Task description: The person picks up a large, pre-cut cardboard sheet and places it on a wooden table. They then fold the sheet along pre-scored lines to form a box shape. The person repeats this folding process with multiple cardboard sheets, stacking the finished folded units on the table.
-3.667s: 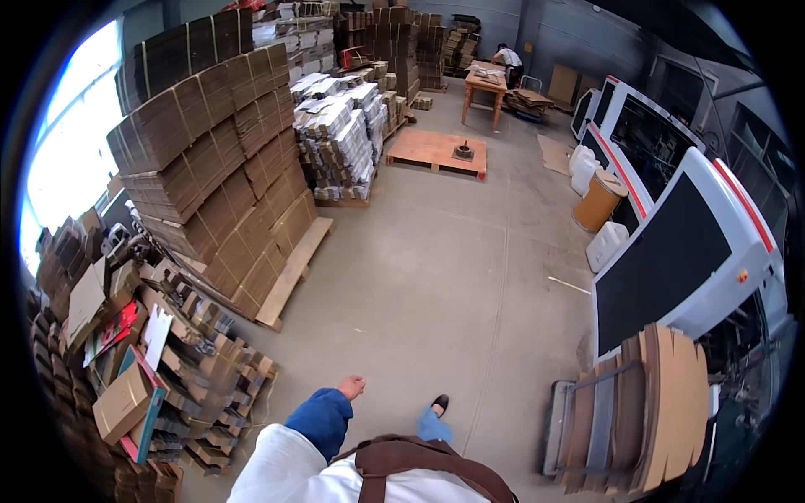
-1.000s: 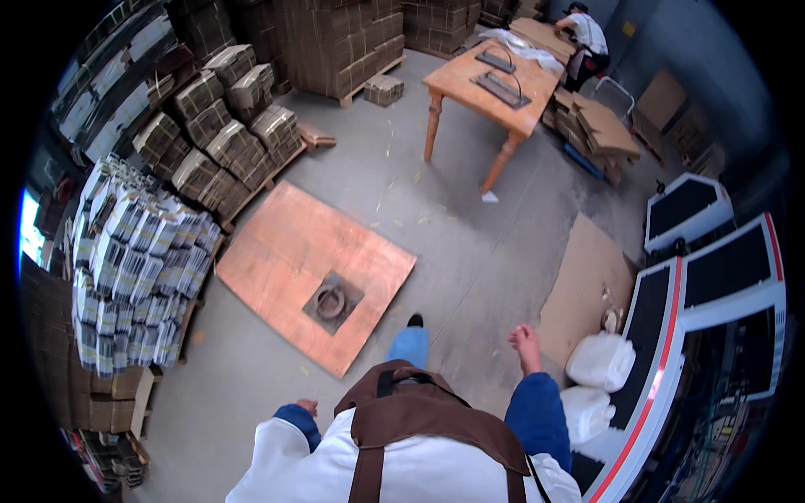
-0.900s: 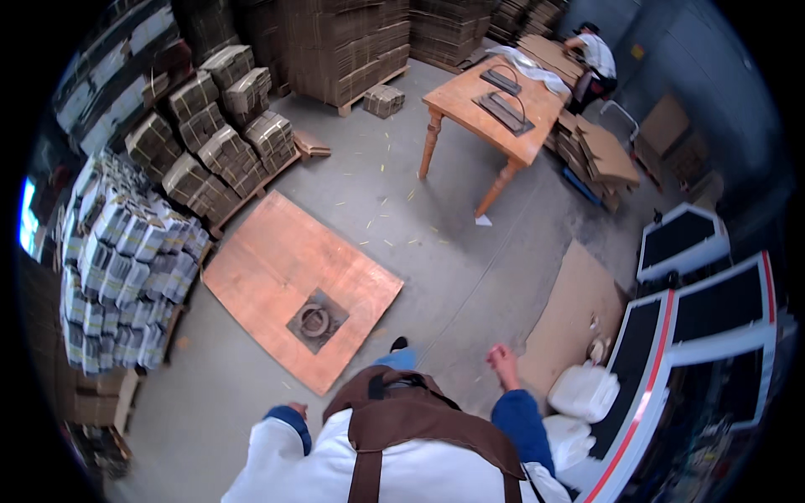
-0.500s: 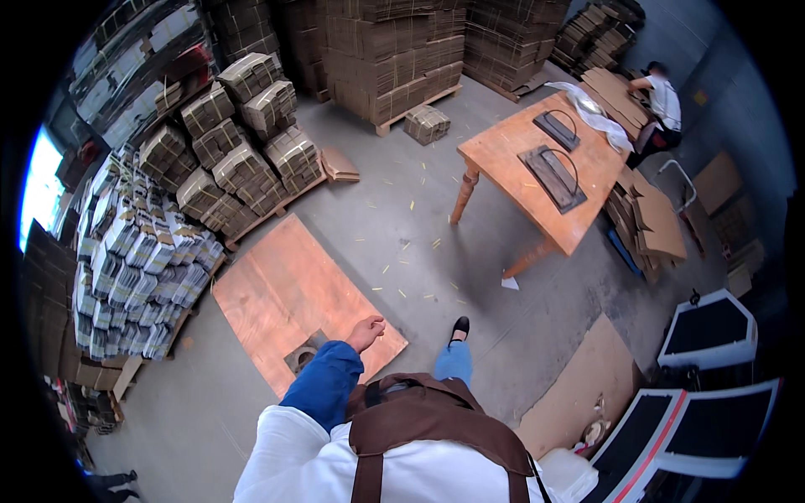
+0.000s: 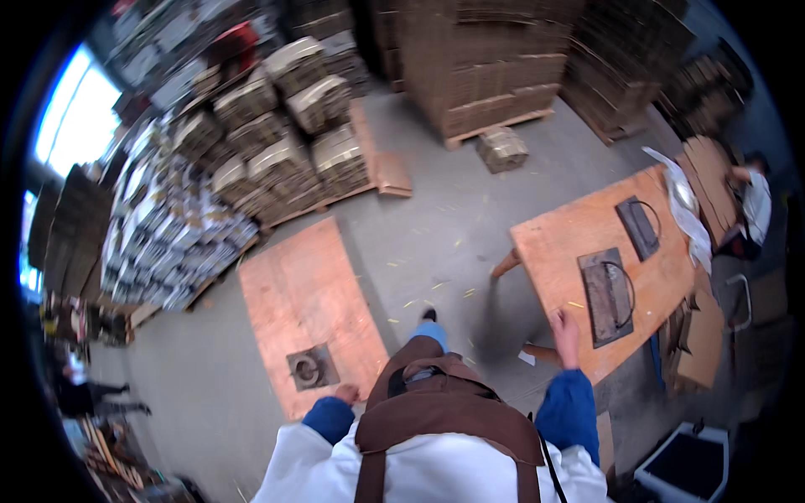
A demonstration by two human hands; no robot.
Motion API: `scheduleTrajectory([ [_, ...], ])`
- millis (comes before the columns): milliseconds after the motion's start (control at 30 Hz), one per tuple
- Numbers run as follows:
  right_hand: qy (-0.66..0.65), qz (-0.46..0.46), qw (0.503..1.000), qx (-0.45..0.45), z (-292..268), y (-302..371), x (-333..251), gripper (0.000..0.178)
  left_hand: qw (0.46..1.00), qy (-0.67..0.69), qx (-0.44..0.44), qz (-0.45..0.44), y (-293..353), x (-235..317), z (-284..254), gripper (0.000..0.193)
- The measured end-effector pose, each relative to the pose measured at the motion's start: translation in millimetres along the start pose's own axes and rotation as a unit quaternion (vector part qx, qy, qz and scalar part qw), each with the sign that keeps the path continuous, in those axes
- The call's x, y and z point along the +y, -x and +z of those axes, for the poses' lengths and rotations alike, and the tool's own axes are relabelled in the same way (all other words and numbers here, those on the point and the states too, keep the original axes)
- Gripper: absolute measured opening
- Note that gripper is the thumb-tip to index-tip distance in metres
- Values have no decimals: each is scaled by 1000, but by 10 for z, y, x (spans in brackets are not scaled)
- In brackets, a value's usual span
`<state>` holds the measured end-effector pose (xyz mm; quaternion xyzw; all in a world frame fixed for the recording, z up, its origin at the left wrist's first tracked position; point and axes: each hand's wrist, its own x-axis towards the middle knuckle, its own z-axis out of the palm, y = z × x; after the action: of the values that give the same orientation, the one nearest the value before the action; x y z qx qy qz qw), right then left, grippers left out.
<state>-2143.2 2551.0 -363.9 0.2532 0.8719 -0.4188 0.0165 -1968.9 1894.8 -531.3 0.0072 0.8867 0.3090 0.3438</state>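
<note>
My right hand (image 5: 567,335) hangs in front of the near left edge of a wooden table (image 5: 549,251), fingers loosely bent and nothing visible in them. On that table lie two dark flat plates with curved handles, one nearer (image 5: 605,298) and one farther (image 5: 639,228). Low beside my apron, my left hand (image 5: 345,394) is over the near right edge of a wooden board (image 5: 306,285) on the floor. Motion smears its fingers, and no held object shows. A dark square plate with a ring (image 5: 310,367) rests on the board.
Bundled cardboard (image 5: 281,159) and white-grey bundles (image 5: 168,239) are piled at left. A tall cardboard stack (image 5: 503,67) stands on a pallet ahead, with a single bundle (image 5: 503,149) before it. At far right, a person (image 5: 755,201) handles cardboard beside the table. Yellow strips litter the floor.
The view has swung and moved nearer the table. My right hand has come into sight at its edge. My left hand has dropped back toward my side, and the ringed plate is uncovered.
</note>
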Motion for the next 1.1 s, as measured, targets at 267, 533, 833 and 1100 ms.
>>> scheduleTrajectory([
  [267,276,-20,958,74,372,-2097,-818,45,973,76,-104,-192,-1412,286,-1133,21],
  [533,248,159,952,88,525,-2505,-845,41,963,220,-4,-153,-5492,1774,-4281,23],
  [833,172,326,922,117,110,-3627,-981,33,936,344,40,54,-7731,4278,-5166,17],
  [1100,-10,152,986,68,-196,-6345,-1780,40,972,-21,-228,-53,-8843,5448,-4815,25],
])
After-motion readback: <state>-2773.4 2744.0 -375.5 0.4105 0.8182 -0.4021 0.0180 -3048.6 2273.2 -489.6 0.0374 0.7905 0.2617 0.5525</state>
